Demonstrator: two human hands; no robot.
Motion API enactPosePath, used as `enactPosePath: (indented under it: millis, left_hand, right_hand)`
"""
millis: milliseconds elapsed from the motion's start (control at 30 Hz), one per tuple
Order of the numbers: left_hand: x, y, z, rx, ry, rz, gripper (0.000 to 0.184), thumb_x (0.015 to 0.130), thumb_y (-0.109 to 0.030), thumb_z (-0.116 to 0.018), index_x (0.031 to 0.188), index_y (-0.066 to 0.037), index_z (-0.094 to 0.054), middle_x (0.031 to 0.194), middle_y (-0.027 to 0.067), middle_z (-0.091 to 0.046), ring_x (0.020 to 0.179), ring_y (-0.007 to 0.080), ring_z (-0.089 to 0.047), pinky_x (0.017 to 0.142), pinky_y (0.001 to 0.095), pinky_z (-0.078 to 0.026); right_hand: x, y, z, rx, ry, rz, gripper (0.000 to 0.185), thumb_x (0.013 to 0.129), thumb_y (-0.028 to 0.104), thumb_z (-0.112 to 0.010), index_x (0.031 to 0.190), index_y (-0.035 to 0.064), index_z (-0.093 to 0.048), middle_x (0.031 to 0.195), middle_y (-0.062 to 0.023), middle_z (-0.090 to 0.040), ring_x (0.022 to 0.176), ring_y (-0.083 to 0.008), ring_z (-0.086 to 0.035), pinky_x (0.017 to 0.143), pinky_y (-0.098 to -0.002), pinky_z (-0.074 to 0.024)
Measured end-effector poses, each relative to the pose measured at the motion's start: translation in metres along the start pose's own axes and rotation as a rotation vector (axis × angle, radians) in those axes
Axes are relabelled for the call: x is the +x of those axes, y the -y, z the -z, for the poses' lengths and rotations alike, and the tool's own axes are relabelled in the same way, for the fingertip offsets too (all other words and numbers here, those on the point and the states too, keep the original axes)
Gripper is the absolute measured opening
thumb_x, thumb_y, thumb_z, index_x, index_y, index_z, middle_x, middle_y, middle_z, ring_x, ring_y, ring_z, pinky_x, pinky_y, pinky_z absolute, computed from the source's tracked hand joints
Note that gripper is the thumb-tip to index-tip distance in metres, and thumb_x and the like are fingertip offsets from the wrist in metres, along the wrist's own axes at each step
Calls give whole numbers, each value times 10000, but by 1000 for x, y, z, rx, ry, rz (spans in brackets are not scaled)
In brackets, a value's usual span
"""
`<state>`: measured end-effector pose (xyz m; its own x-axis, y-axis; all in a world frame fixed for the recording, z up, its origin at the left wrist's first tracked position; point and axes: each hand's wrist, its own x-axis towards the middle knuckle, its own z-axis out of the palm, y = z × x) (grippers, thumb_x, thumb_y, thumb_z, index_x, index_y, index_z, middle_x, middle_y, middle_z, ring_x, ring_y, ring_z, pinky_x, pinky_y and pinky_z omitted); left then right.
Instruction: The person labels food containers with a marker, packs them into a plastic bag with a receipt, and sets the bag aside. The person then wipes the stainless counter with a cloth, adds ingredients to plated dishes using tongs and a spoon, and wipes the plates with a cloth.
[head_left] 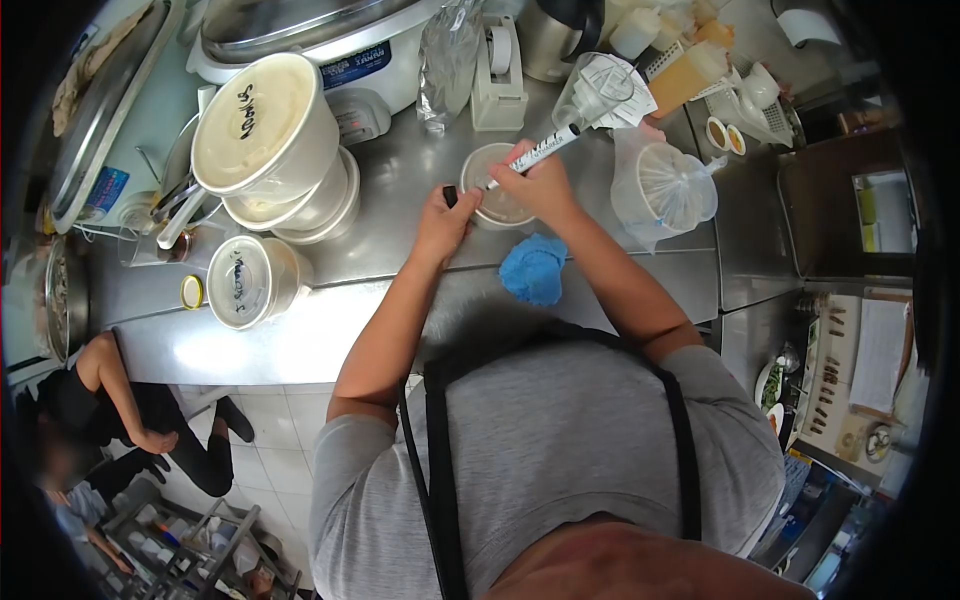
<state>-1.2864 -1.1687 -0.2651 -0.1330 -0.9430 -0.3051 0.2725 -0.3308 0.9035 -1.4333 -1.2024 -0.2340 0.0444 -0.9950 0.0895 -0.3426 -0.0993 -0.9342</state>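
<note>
A round plastic tub with a translucent lid (497,207) sits on the steel counter in front of me. My right hand (540,190) grips a white marker (545,148) like a pen, its tip down at the lid's left part. My left hand (444,228) is closed around a small black marker cap (450,196), with its thumb at the tub's left edge. A crumpled blue cloth (533,270) lies just below the tub, near my right forearm.
Stacked lidded tubs (262,125) and a smaller tub with writing (240,283) stand to the left. Behind are a foil roll (449,65) and a tape dispenser (498,85). A bagged container (668,190) stands right. A person (125,400) sits at lower left.
</note>
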Motion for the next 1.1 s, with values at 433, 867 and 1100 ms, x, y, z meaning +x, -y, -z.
enactPosePath:
  millis: [433, 867, 1100]
  left_hand:
    - [1, 3, 2, -15, 5, 0, 282, 752, -269, -597, 819, -43, -443, 588, -18, -443, 433, 57, -400, 375, 181, -310]
    - [3, 5, 4, 11, 15, 6, 301, 755, -274, -595, 839, -29, -442, 585, -13, -439, 429, 58, -394, 375, 181, -312]
    - [2, 4, 3, -4, 20, 17, 308, 756, -281, -595, 847, -33, -438, 586, -14, -436, 431, 58, -392, 382, 179, -314]
  right_hand:
    - [-6, 2, 5, 78, 32, 42, 181, 657, 132, -652, 644, 38, -497, 549, -5, -518, 511, -56, -458, 455, -224, -368]
    - [-1, 2, 16, -5, 40, 138, 156, 695, 95, -621, 655, 57, -475, 568, 33, -482, 509, -22, -407, 444, -187, -319]
    - [0, 7, 18, 9, 46, 48, 163, 682, 85, -623, 647, 56, -467, 560, 33, -476, 506, -21, -402, 437, -188, -314]
